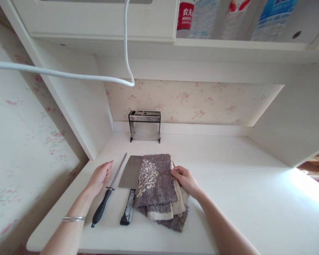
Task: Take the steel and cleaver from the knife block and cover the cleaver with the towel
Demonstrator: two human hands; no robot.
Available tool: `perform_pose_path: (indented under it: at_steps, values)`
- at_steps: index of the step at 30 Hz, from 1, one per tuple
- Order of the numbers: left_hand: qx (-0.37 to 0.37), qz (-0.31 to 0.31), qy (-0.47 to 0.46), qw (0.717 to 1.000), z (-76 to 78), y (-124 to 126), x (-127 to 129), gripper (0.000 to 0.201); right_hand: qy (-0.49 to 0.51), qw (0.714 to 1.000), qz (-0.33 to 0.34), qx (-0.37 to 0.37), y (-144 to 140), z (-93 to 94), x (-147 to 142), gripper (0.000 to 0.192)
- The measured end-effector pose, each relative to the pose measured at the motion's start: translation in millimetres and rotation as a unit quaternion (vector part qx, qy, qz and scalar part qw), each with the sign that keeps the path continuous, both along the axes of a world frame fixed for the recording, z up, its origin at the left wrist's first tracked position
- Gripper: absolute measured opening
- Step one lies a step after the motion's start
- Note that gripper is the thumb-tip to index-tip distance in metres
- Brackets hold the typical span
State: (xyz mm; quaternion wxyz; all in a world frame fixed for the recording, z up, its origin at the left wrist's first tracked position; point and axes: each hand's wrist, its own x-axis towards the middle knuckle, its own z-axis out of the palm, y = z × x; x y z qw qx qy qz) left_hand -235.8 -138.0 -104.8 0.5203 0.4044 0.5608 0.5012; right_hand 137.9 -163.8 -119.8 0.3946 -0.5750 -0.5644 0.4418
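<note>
A folded grey-brown towel [157, 184] with a cream pattern lies on the white counter [228, 184], partly over the blade of a cleaver [129, 173] whose dark handle points toward me. My right hand [185, 180] pinches the towel's right edge. A honing steel [112, 184] with a black handle lies left of the cleaver. My left hand [99, 177] rests flat on the counter just left of the steel, fingers apart, holding nothing; a silver bangle sits on that wrist.
A metal knife rack [145, 125] stands against the floral back wall. A white cable [69, 74] hangs across the upper left. Bottles [199, 17] stand on the shelf above. White cabinet walls close in both sides.
</note>
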Motion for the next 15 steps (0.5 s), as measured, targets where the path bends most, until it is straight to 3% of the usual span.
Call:
perform_pose_path:
  at_steps: [15]
  values:
    - [-0.002, 0.002, 0.004, 1.0, 1.6, -0.1, 1.3, 0.045, -0.038, 0.999, 0.003, 0.018, 1.5, -2.5, 0.9, 0.026]
